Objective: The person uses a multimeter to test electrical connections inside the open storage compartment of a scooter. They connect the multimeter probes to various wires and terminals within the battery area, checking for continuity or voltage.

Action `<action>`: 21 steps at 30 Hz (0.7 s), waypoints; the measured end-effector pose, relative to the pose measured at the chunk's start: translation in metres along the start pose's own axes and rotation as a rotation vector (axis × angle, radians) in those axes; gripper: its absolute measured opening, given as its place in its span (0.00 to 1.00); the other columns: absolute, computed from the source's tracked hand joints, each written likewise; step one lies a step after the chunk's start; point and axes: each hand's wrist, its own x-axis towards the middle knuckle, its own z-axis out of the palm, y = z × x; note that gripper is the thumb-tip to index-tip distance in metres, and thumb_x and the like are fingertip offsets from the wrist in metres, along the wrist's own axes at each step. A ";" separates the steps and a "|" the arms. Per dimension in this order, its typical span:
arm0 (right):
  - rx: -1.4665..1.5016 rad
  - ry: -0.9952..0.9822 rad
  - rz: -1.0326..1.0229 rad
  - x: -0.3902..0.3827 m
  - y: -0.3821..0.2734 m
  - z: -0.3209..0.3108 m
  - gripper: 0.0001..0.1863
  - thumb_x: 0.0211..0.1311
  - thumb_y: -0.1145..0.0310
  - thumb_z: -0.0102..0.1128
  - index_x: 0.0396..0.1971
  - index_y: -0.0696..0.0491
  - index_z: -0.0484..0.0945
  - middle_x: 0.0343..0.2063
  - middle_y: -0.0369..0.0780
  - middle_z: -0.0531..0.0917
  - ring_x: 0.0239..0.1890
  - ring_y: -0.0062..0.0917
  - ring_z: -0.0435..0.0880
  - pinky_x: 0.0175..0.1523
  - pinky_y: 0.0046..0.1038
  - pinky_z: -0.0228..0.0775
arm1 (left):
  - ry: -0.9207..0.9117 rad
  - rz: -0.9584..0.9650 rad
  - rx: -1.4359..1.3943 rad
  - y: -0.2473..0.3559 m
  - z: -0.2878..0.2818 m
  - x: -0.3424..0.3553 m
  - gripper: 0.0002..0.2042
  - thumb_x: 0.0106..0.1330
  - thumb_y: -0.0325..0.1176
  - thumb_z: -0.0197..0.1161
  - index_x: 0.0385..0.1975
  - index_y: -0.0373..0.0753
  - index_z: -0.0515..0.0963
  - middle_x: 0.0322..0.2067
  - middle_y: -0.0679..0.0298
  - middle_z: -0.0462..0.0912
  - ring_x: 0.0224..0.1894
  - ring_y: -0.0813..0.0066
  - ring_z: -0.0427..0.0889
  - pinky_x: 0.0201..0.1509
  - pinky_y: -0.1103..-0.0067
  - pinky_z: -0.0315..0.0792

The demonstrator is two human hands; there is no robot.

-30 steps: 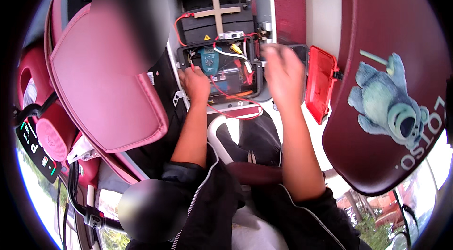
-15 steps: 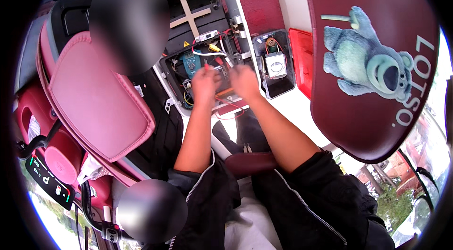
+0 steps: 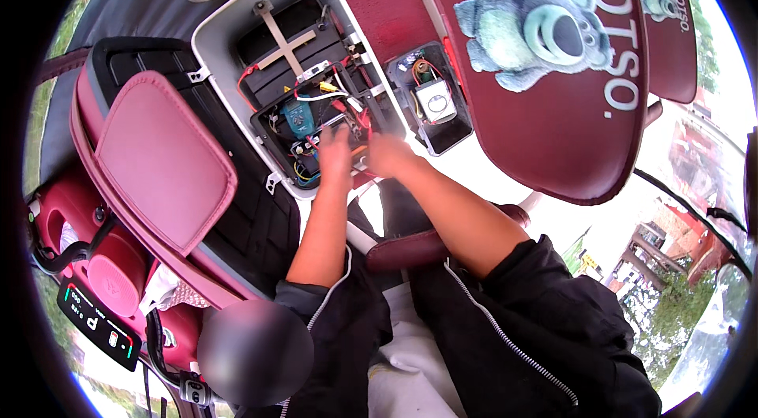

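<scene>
My left hand (image 3: 335, 156) is over the near part of an opened compartment (image 3: 227, 106) in a vehicle, its blurred fingers apart and holding nothing that I can see. Beside it, over the near right corner, my right hand (image 3: 388, 156) is smeared by motion, so its grip cannot be made out. Just beyond the fingers lie a red connector (image 3: 339, 104), a white connector (image 3: 354, 104) and loose red wires. A teal meter-like device (image 3: 299, 117) sits left of them. A yellow connector (image 3: 327, 87) and a white cable (image 3: 324, 96) lie farther back.
A tan cross-shaped bracket (image 3: 286, 47) spans the black case behind. Right of the compartment stands a small dark box (image 3: 450, 134) holding a white device (image 3: 435, 102). A maroon seat (image 3: 553, 146) is raised at right; a pink padded seat (image 3: 167, 161) stands at left. A display panel (image 3: 99, 323) is lower left.
The view has shifted, bringing more of the compartment into sight. Both hands have drawn back toward its near edge, and the red and white connectors now lie clear of the fingers.
</scene>
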 end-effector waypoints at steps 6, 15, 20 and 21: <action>0.661 -0.025 -0.628 -0.177 -0.045 -0.119 0.22 0.63 0.72 0.52 0.56 0.64 0.66 0.47 0.46 0.77 0.47 0.30 0.78 0.51 0.28 0.67 | 0.046 0.165 0.173 -0.006 -0.048 0.018 0.18 0.62 0.36 0.56 0.48 0.32 0.72 0.38 0.63 0.75 0.41 0.74 0.71 0.46 0.79 0.65; 1.731 0.615 -0.032 -0.183 0.231 -0.066 0.10 0.59 0.64 0.57 0.32 0.56 0.76 0.35 0.48 0.81 0.36 0.35 0.81 0.40 0.31 0.75 | -0.636 0.542 0.781 0.040 0.008 -0.171 0.14 0.64 0.33 0.57 0.45 0.29 0.73 0.39 0.50 0.78 0.43 0.61 0.78 0.49 0.71 0.70; 1.734 0.501 0.203 0.004 0.299 0.049 0.06 0.57 0.67 0.57 0.30 0.53 0.76 0.29 0.44 0.79 0.32 0.33 0.80 0.37 0.31 0.74 | -0.439 0.820 0.964 -0.007 0.029 -0.232 0.12 0.63 0.31 0.55 0.43 0.31 0.74 0.40 0.47 0.78 0.45 0.50 0.76 0.50 0.67 0.68; 1.796 0.469 0.236 0.046 0.325 0.076 0.05 0.56 0.68 0.57 0.29 0.53 0.75 0.28 0.43 0.78 0.31 0.33 0.80 0.37 0.32 0.74 | -0.314 0.871 1.000 -0.026 0.037 -0.226 0.11 0.63 0.30 0.54 0.42 0.31 0.75 0.39 0.48 0.78 0.44 0.51 0.76 0.49 0.67 0.68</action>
